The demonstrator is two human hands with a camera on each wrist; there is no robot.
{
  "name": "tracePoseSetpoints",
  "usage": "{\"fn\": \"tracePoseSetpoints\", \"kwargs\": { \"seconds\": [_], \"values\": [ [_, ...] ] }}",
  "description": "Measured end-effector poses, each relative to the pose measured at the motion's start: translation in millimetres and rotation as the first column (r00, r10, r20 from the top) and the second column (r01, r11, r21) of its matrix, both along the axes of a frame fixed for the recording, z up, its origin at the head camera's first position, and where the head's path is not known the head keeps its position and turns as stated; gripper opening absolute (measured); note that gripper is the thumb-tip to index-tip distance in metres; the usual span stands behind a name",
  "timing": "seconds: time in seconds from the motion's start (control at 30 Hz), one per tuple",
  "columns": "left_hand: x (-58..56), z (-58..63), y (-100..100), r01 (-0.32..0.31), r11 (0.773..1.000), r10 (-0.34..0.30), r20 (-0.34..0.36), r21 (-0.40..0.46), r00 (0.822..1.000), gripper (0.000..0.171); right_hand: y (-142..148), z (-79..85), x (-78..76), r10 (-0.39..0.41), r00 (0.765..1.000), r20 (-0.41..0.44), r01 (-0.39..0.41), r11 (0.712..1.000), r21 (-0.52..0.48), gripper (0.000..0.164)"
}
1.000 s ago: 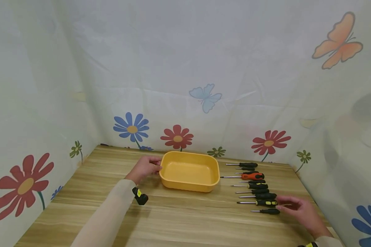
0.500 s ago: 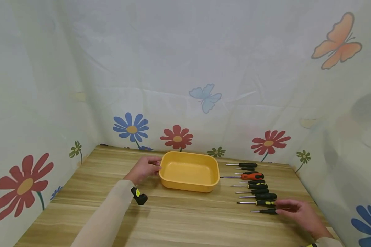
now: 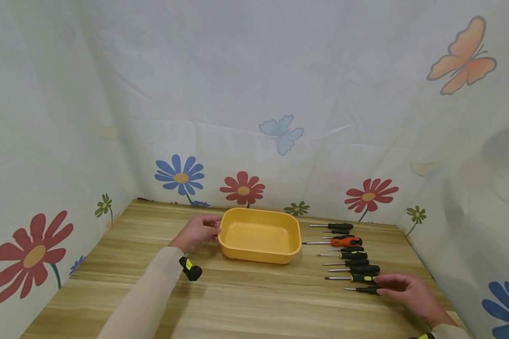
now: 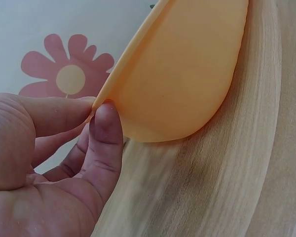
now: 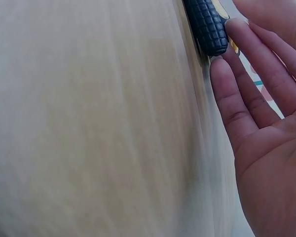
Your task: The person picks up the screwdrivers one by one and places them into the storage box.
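Note:
A yellow plastic basin (image 3: pixel 258 235) stands on the table. My left hand (image 3: pixel 198 232) pinches its left rim between thumb and fingers, as the left wrist view shows with the hand (image 4: pixel 64 153) at the basin's edge (image 4: pixel 182 74). At the right, my right hand (image 3: pixel 411 294) has its fingers loosely extended at the handle ends of the two nearest screwdrivers. One is a small black screwdriver (image 3: pixel 366 290), the other a black-and-yellow screwdriver (image 3: pixel 360 278). In the right wrist view, fingertips of the hand (image 5: pixel 266 108) are right at a ribbed black handle (image 5: pixel 207 29).
Several more screwdrivers lie in a column right of the basin, handles to the right, among them a red-orange one (image 3: pixel 346 242) and a dark one (image 3: pixel 365 269). A white flowered curtain (image 3: pixel 322 179) encloses the wooden table (image 3: pixel 254 301) at the back and sides.
My right hand has shifted slightly left and its fingertips now overlap the handle ends of the two nearest screwdrivers. The left hand and the basin stay in place.

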State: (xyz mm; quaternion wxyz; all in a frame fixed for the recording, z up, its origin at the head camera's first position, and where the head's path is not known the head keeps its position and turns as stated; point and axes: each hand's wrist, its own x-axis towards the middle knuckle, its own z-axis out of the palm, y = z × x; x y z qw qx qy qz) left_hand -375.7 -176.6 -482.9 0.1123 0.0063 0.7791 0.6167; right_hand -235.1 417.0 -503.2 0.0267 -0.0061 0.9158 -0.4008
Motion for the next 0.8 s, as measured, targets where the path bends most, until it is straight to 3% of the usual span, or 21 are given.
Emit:
{"fn": "tracePoseSetpoints", "kwargs": {
  "seconds": [0.4, 0.8],
  "values": [
    [0.9, 2.7, 0.8, -0.003, 1.000, 0.002, 0.019, 0.017, 1.000, 0.049, 6.4, -4.9, -0.5, 0.158, 0.987, -0.039, -0.161, 0.984, -0.080, 0.043],
    [-0.5, 3.8, -0.9, 0.002, 1.000, -0.003, 0.055, 0.027, 0.998, 0.051, 3.9, -7.6, -1.0, 0.178, 0.981, -0.072, -0.174, 0.983, 0.053, 0.035]
  ]
}}
